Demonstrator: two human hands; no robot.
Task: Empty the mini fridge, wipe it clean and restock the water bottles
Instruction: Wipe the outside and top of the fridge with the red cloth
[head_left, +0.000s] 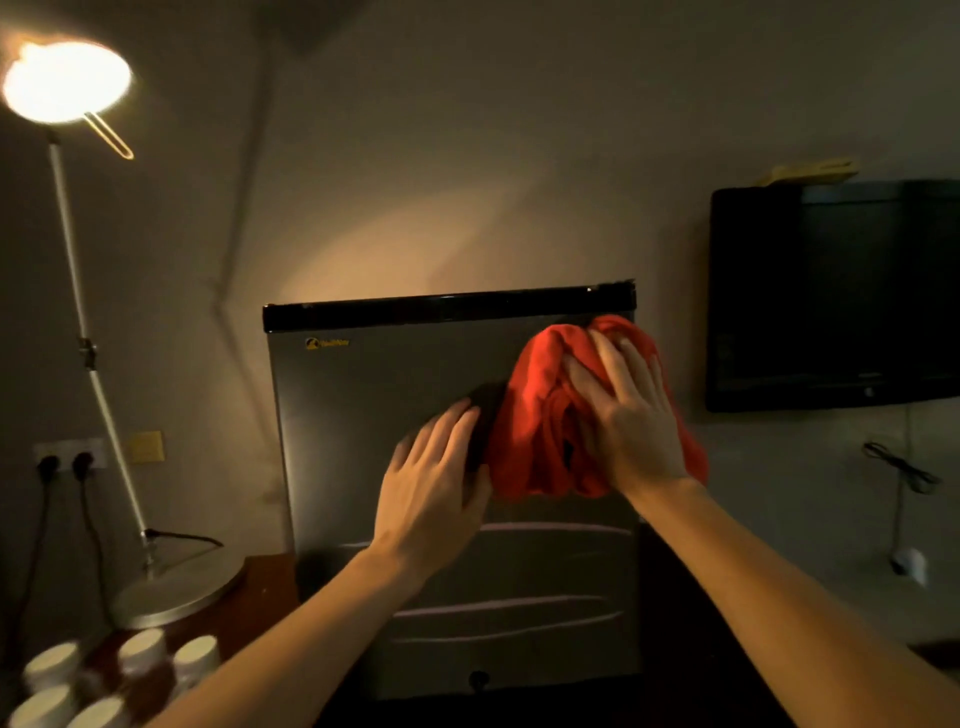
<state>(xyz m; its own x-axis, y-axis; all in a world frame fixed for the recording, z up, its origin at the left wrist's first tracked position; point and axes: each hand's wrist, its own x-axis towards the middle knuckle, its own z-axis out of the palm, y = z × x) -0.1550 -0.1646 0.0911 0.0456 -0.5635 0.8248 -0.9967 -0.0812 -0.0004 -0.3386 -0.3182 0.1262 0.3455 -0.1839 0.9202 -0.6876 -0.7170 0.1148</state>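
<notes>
Flat, spread fingers of the right hand (626, 410) press a bunched red cloth (540, 410) against the grey door of the mini fridge (363, 395); no pinch is visible. The left hand (434, 480) lies open on the door just left of the cloth, fingers straight and close together, pointing up and slightly right. The cloth sits at the door's upper right, below the black top trim, its long axis running roughly top to bottom. The fridge door faces the camera and stands against the far wall. White-capped bottles (143, 654) stand grouped at the near left on a wooden surface (265, 587), beside the round base of a lit floor lamp (67, 80). A dark wall-mounted screen (831, 296) hangs at the right. Two plugs occupy a wall socket (67, 457) at the left.
</notes>
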